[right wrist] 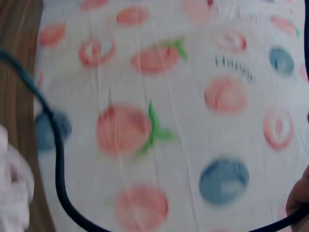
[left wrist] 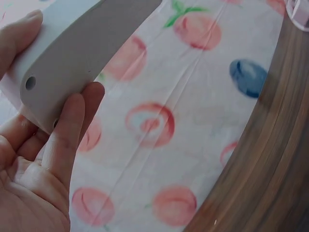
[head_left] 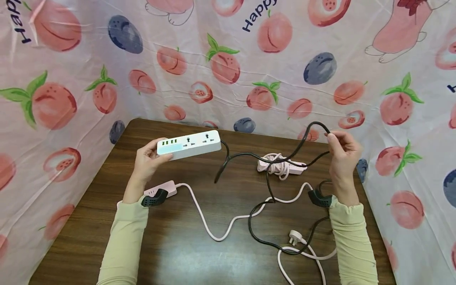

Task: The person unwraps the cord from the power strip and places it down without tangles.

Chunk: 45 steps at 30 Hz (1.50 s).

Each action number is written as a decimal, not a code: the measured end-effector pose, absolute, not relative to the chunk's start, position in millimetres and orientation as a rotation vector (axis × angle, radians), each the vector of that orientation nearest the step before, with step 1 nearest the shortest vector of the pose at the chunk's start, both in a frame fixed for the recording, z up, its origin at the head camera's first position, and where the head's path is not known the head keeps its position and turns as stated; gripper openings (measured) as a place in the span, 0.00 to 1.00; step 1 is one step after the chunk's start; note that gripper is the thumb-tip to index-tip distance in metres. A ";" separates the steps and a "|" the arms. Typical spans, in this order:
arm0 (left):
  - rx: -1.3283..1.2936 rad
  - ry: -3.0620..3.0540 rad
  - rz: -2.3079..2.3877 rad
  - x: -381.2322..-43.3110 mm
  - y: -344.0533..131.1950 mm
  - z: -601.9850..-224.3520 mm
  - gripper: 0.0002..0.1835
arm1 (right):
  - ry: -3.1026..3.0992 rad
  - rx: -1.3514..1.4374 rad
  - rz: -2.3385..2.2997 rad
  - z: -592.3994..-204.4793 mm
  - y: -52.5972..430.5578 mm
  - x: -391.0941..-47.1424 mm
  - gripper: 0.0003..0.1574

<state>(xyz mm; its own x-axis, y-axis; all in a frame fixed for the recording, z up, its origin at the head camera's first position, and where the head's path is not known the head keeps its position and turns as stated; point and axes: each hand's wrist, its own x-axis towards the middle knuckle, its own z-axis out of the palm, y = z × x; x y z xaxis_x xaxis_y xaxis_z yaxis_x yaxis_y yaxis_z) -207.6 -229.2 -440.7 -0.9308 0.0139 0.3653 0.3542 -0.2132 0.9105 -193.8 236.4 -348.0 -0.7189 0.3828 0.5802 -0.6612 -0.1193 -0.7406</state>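
Observation:
My left hand [head_left: 146, 158] grips the left end of a white power strip [head_left: 199, 148], raised over the table's far side with its sockets showing. In the left wrist view, the thumb and fingers lie around the end of the strip [left wrist: 67, 63]. A black cord [head_left: 246, 154] leaves the strip's right end and loops across to the right. My right hand [head_left: 343, 158] pinches this cord between thumb and fingertips at about the same height. In the right wrist view the cord [right wrist: 59, 159] hangs in a curve, and only a bit of the hand [right wrist: 299, 195] shows.
A pink power strip [head_left: 297, 168] wrapped in its own cord lies at the back right. Another pink strip [head_left: 171, 187] lies behind the left wrist, its pale cord [head_left: 201, 215] snaking rightward. A white plug [head_left: 295, 236] rests at the front right. Printed cloth [head_left: 228, 103] surrounds the wooden table [head_left: 199, 253].

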 end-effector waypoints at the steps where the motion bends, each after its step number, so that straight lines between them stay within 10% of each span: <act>1: -0.405 -1.792 -2.248 -207.8 -233.0 -441.1 0.24 | -1.453 0.297 1.897 -350.2 246.1 -190.6 0.04; 19: -0.164 -1.870 -2.223 -203.5 -304.9 -480.5 0.24 | -2.392 -0.175 0.985 -428.2 367.8 -137.8 0.04; 45: 0.118 -2.515 -1.863 -195.0 -338.5 -535.9 0.28 | -2.975 0.066 0.628 -461.1 347.9 -122.9 0.04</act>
<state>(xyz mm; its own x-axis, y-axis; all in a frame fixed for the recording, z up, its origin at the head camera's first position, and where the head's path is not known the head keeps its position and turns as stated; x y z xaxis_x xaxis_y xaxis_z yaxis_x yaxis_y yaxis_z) -195.0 -338.5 -535.9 -0.9971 -0.0659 -0.0370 -0.0546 0.2894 0.9557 -122.9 347.9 -461.1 -0.9940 -0.0218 0.1070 -0.0632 0.9140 -0.4008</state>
